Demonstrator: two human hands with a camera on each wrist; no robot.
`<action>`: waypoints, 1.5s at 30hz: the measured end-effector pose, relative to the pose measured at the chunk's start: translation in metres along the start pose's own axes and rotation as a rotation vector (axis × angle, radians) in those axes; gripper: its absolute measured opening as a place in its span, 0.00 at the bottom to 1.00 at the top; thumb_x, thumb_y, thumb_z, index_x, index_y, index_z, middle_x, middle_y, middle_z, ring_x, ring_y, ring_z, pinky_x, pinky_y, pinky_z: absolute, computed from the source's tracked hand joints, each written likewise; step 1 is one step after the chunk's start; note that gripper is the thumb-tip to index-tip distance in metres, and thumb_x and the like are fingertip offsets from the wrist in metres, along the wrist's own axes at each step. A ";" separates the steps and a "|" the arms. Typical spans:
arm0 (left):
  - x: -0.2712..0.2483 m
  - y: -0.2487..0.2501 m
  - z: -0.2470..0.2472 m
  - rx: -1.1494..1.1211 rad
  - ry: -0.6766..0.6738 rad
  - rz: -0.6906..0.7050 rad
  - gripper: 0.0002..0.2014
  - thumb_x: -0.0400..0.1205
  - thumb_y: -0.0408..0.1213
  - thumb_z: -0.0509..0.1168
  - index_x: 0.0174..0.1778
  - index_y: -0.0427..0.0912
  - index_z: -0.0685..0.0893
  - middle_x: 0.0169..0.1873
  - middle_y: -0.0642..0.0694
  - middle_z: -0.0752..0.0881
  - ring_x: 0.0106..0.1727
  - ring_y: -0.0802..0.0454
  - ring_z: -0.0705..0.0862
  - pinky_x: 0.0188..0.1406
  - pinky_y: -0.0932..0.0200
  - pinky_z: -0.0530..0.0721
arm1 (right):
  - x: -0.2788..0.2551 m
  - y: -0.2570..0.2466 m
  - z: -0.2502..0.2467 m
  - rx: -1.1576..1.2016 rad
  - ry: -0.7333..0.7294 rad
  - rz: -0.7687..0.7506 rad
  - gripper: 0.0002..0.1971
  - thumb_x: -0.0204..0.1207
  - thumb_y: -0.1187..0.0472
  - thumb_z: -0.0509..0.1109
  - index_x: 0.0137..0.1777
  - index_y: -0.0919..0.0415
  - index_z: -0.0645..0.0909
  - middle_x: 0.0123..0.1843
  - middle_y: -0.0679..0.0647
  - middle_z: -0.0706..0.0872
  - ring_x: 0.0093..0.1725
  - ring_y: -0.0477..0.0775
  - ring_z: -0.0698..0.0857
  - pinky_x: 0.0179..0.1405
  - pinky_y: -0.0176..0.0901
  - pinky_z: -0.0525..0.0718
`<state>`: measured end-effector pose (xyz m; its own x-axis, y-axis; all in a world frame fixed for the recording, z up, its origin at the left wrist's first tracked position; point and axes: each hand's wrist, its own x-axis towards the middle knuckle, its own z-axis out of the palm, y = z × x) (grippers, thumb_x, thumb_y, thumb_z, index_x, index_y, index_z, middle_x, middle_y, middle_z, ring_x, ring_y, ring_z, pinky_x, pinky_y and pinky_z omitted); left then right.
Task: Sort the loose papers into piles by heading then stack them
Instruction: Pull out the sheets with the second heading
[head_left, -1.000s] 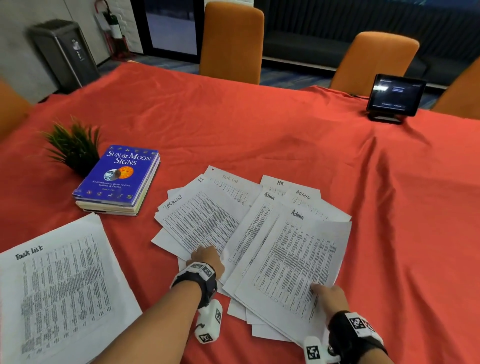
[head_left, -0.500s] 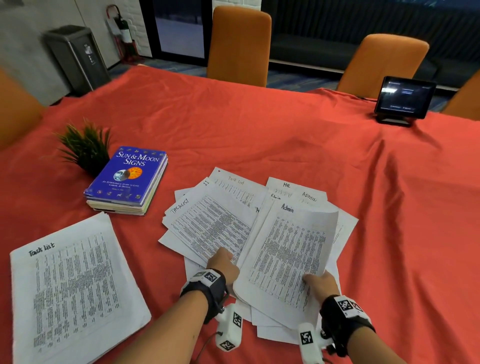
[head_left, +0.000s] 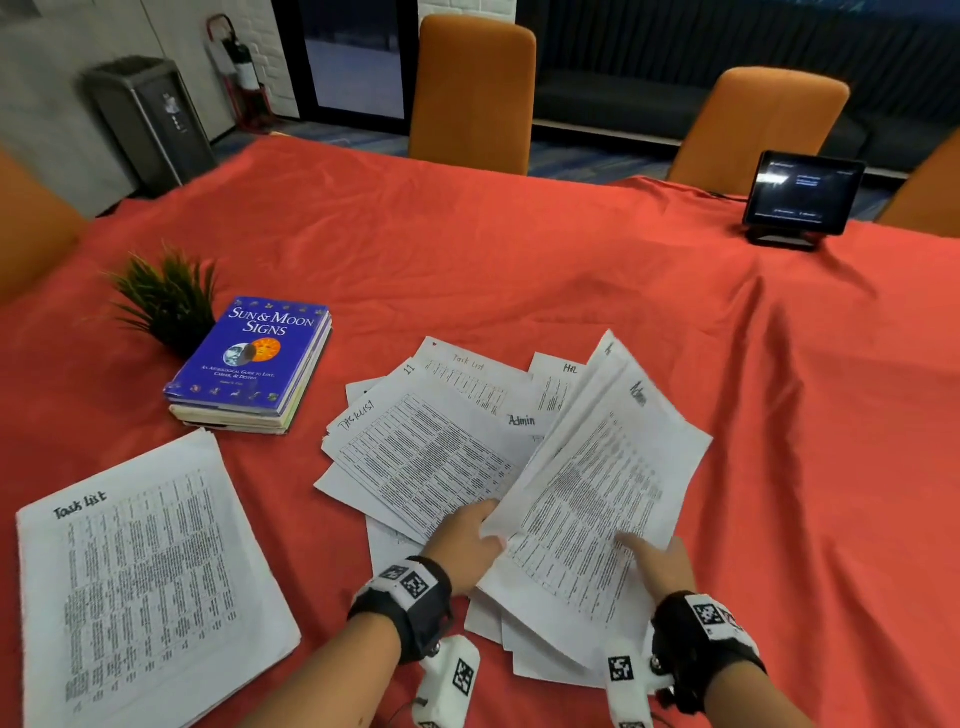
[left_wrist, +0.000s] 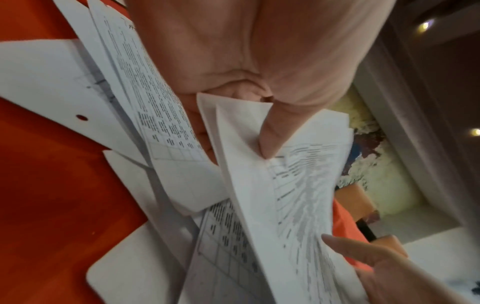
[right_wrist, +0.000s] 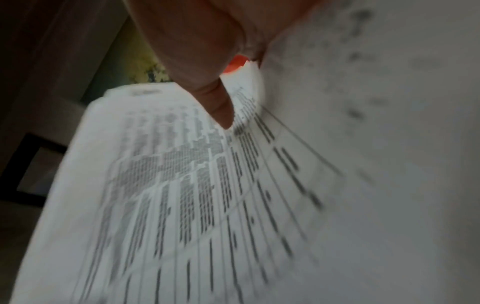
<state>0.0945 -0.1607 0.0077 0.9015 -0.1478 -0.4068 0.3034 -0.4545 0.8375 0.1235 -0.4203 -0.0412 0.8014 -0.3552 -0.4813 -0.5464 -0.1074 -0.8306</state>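
CHANGE: Admin sheets (head_left: 597, 499) now lifted off the loose papers (head_left: 431, 452) at lower centre, pinched by left hand (head_left: 462, 540) and right hand (head_left: 660, 564), probably several sheets | MEANS: Admin pile starting | AROUND: Task List pile (head_left: 140, 582) lower left, book (head_left: 254, 358), plant (head_left: 166, 301) | BLOCKING: overlapping sheets underneath

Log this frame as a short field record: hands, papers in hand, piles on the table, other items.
left hand: pinches the near left edge of the lifted Admin sheets, thumb on top
right hand: grips the same sheets at the near right, thumb on the print
lifted Admin sheets: several, raised off the loose heap
loose heap: fanned; Task List, HR and Admin headings visible
Task List pile: apart, near left on the red tablecloth
other: blue book on a second book, small plant, tablet
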 end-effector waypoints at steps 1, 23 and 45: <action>-0.003 -0.002 -0.004 -0.047 -0.013 0.024 0.17 0.81 0.33 0.64 0.67 0.48 0.82 0.57 0.53 0.88 0.57 0.55 0.87 0.60 0.60 0.84 | 0.004 -0.003 -0.003 0.081 -0.018 -0.005 0.28 0.64 0.59 0.80 0.65 0.62 0.80 0.59 0.59 0.89 0.54 0.59 0.88 0.57 0.55 0.85; -0.026 0.027 -0.037 -0.348 0.624 0.286 0.16 0.85 0.31 0.60 0.66 0.54 0.73 0.55 0.61 0.84 0.57 0.71 0.82 0.59 0.68 0.81 | -0.090 -0.108 0.036 0.314 -0.184 -0.671 0.11 0.81 0.74 0.63 0.48 0.56 0.76 0.43 0.51 0.86 0.42 0.46 0.84 0.43 0.40 0.83; -0.034 0.062 -0.031 -0.465 0.653 0.439 0.07 0.81 0.45 0.55 0.53 0.58 0.72 0.47 0.54 0.86 0.46 0.59 0.85 0.45 0.61 0.85 | -0.095 -0.094 0.038 0.325 -0.154 -0.594 0.14 0.85 0.69 0.56 0.57 0.52 0.79 0.52 0.46 0.88 0.50 0.42 0.87 0.50 0.36 0.84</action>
<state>0.0921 -0.1562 0.0849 0.9179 0.3665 0.1520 -0.1422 -0.0539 0.9884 0.1080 -0.3407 0.0724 0.9806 -0.1842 0.0671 0.0774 0.0492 -0.9958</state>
